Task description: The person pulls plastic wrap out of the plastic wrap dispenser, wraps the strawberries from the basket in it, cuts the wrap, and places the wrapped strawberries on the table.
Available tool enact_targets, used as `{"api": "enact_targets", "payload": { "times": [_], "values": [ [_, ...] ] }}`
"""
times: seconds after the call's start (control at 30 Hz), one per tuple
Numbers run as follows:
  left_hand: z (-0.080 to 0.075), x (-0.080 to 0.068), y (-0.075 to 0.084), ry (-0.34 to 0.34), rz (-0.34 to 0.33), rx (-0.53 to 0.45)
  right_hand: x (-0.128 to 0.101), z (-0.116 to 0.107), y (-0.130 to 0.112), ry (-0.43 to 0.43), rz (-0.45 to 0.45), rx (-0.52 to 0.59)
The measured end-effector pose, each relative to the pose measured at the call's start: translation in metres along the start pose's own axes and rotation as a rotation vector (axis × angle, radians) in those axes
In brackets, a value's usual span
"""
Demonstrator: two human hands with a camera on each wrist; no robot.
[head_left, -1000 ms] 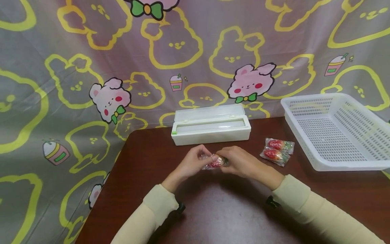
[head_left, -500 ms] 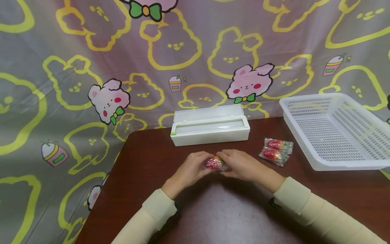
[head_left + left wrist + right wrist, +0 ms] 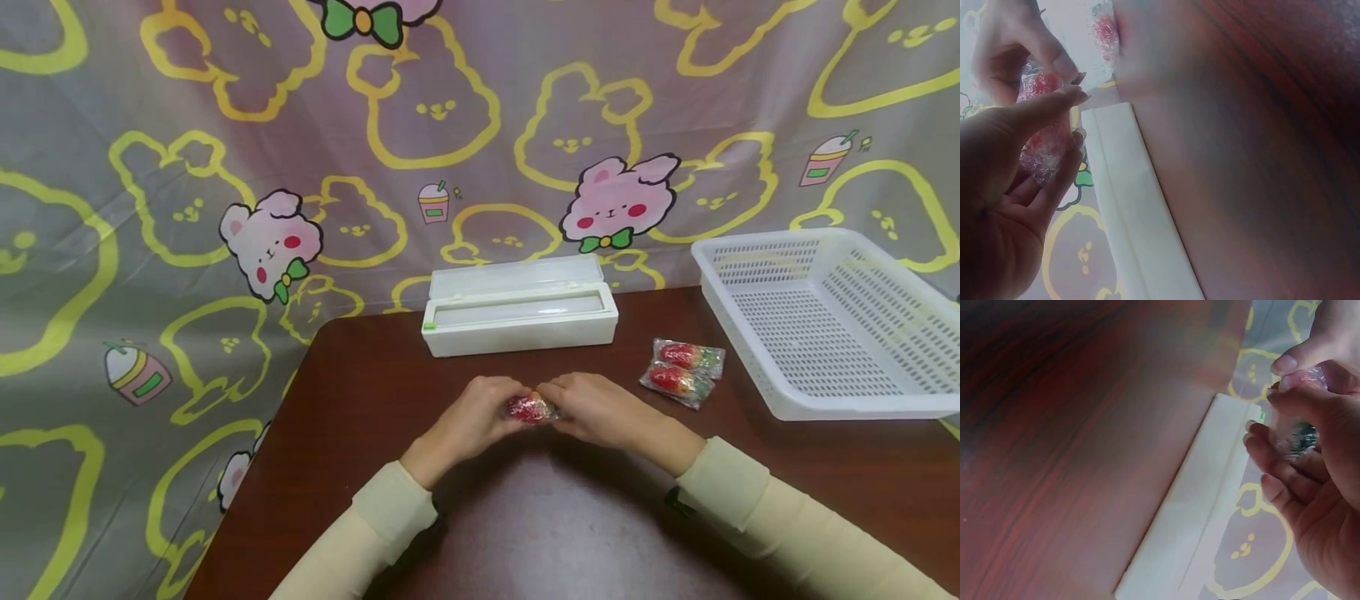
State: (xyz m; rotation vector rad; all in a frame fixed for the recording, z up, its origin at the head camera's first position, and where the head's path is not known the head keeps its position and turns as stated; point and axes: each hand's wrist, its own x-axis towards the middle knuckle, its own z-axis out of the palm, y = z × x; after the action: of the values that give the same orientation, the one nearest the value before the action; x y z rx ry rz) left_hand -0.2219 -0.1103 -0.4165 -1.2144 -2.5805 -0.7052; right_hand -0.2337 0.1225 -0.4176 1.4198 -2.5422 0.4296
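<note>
A strawberry wrapped in clear film point(image 3: 531, 407) is held between both hands over the table. My left hand point(image 3: 474, 417) grips its red end, thumb and fingers around it. At the green end, my right hand point(image 3: 600, 410) pinches the wrap. From the left wrist, the wrapped strawberry point(image 3: 1044, 144) shows crinkled film over red, with the left thumb across it. Dark green shows through the film point(image 3: 1302, 439) in the right wrist view, between the right thumb and fingers. Two more wrapped strawberries point(image 3: 678, 379) lie side by side on the table, right of the hands.
Behind the hands stands a white cling film dispenser point(image 3: 517, 337), its clear lid raised. A white perforated plastic basket point(image 3: 862, 407) sits at the right on the dark wooden table point(image 3: 360, 392). A patterned curtain point(image 3: 495, 108) hangs along the back and left.
A second ago the left thumb lay over the top of the strawberry with the fingers behind. Now the left hand wraps its red end, and both hands sit slightly nearer the person.
</note>
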Motion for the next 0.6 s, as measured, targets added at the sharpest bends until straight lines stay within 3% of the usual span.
{"api": "enact_targets", "payload": {
  "times": [0.17, 0.6],
  "values": [
    [-0.002, 0.004, 0.001, -0.011, 0.003, 0.012, 0.002, -0.004, -0.002, 0.003, 0.042, 0.075],
    [0.001, 0.019, 0.003, 0.008, 0.019, -0.005, -0.004, -0.02, 0.002, 0.022, 0.086, 0.11]
  ]
}}
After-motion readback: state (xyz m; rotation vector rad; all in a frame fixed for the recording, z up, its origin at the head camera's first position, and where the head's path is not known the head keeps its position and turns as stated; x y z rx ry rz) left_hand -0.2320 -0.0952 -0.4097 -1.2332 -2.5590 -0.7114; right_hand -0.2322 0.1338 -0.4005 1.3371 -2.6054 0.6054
